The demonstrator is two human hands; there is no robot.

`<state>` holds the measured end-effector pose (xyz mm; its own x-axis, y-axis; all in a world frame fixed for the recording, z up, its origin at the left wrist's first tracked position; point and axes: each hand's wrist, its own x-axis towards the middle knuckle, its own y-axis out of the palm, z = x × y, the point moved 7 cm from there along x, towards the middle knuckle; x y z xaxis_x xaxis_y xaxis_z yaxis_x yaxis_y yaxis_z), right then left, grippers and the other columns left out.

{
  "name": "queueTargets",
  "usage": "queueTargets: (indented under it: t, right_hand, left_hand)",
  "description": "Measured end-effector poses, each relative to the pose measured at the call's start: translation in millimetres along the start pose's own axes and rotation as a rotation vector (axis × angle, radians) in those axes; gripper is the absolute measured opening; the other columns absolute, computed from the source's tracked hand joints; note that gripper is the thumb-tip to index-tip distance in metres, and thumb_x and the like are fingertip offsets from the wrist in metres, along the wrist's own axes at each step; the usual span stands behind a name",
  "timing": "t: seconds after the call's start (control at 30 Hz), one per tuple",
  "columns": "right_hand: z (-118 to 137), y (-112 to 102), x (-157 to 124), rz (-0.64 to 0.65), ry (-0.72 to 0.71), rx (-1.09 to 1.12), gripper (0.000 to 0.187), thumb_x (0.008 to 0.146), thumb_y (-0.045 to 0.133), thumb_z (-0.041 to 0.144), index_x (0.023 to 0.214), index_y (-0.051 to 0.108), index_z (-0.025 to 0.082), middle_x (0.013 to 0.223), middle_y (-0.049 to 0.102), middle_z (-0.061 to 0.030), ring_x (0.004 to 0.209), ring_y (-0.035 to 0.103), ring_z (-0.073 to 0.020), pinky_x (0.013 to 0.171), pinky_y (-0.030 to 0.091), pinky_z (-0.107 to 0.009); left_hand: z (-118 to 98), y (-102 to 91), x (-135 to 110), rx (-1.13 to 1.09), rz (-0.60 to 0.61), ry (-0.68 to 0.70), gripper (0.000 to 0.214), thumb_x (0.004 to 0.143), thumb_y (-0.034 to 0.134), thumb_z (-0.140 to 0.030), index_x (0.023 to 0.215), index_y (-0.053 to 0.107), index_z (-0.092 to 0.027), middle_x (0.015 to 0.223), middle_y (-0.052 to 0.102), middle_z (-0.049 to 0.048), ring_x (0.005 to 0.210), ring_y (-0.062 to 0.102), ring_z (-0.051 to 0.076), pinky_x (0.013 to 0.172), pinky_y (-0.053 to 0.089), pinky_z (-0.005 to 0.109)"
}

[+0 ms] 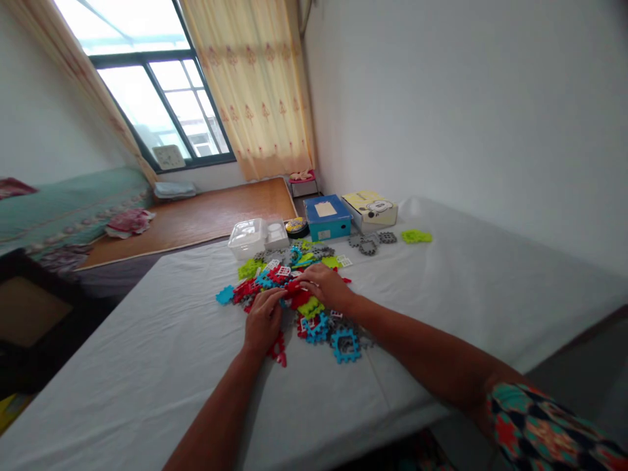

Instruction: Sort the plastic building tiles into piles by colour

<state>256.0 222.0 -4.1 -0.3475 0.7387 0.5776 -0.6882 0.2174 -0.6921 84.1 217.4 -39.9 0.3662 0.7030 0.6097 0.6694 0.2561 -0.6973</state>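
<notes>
A heap of flat interlocking plastic tiles (294, 288) in red, blue, lime and grey lies on the white-covered table (147, 366). My left hand (263, 318) rests on the near side of the heap, fingers curled onto red pieces. My right hand (326, 286) lies across the top of the heap, fingers bent over a red tile (296, 285). A blue square frame tile (346, 345) and a red piece (279, 350) lie nearest me. What exactly each hand grips is hard to make out.
Behind the heap stand a clear plastic container (250, 239), a blue box (327, 218) and a yellow-white box (370, 209). Grey tiles (367, 243) and a lime tile (416, 236) lie to the right. A white wall runs along the right; a bed and window are left.
</notes>
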Motion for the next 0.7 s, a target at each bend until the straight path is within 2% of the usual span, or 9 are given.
queueTargets:
  t: [0.07,0.17,0.23,0.3,0.4,0.47,0.53,0.7]
  right_hand:
    - [-25,-24,1,-0.025,0.112,0.064,0.020,0.092,0.055,0.029,0.106,0.068,0.023,0.100,0.071,-0.0040,0.094,0.063,-0.0172,0.086,0.046,-0.029]
    - [-88,-76,-17,-0.047,0.360,0.060,0.024,0.088,0.060,0.030,0.110,0.065,0.020,0.090,0.072,-0.0025,0.082,0.065,-0.0157,0.078,0.049,-0.027]
    - [-134,-125,-48,-0.127,0.557,-0.054,0.020,0.091,0.057,0.030,0.104,0.066,0.018,0.092,0.071,-0.0040,0.084,0.064,-0.0154,0.077,0.050,-0.027]
    - [-171,-180,-93,-0.260,0.780,-0.268,0.024,0.092,0.056,0.036,0.106,0.065,0.018,0.103,0.068,-0.0057,0.090,0.063,-0.0162,0.080,0.052,-0.029]
    - [-196,-237,-155,-0.357,0.918,-0.401,0.034,0.093,0.057,0.036,0.121,0.057,0.017,0.121,0.058,-0.0091,0.102,0.060,-0.0205,0.086,0.053,-0.041]
    - [-203,-257,-187,-0.384,0.965,-0.446,0.035,0.093,0.056,0.035,0.123,0.056,0.017,0.124,0.057,-0.0096,0.104,0.059,-0.0209,0.087,0.052,-0.042]
    - [-209,-266,-211,-0.400,1.006,-0.486,0.033,0.093,0.056,0.035,0.121,0.057,0.018,0.123,0.057,-0.0095,0.103,0.059,-0.0204,0.087,0.052,-0.041]
    - [-237,-266,-242,-0.388,1.061,-0.539,0.026,0.094,0.054,0.033,0.114,0.061,0.018,0.118,0.061,-0.0091,0.099,0.060,-0.0190,0.086,0.052,-0.038]
  left_hand:
    - [2,0.1,-1,0.000,0.007,0.000,0.030,0.091,0.042,-0.020,0.110,0.065,-0.024,0.115,0.065,0.0049,0.109,0.058,0.021,0.097,0.049,0.041]
    - [2,0.1,0,0.002,0.011,0.014,0.030,0.090,0.042,-0.020,0.108,0.066,-0.025,0.115,0.065,0.0047,0.110,0.058,0.022,0.098,0.049,0.042]
    - [2,1.2,1,-0.002,0.017,0.032,0.029,0.090,0.043,-0.020,0.106,0.066,-0.024,0.114,0.066,0.0049,0.110,0.059,0.022,0.098,0.049,0.043]
    - [3,3.9,1,-0.007,0.032,0.049,0.029,0.090,0.042,-0.021,0.104,0.067,-0.025,0.113,0.066,0.0048,0.109,0.060,0.022,0.097,0.050,0.043]
    - [6,8.9,1,-0.005,0.049,0.080,0.028,0.090,0.043,-0.021,0.100,0.069,-0.024,0.112,0.067,0.0051,0.107,0.060,0.022,0.095,0.050,0.043]
    - [8,11.2,1,-0.004,0.049,0.105,0.028,0.089,0.045,-0.021,0.100,0.070,-0.023,0.112,0.067,0.0057,0.107,0.060,0.022,0.095,0.050,0.043]
    - [10,12.4,0,-0.004,0.050,0.122,0.027,0.089,0.045,-0.021,0.100,0.070,-0.022,0.113,0.067,0.0061,0.108,0.060,0.022,0.095,0.050,0.042]
    - [11,12.8,-1,0.010,0.058,0.128,0.027,0.089,0.047,-0.022,0.100,0.070,-0.023,0.113,0.067,0.0055,0.108,0.060,0.023,0.095,0.049,0.042]
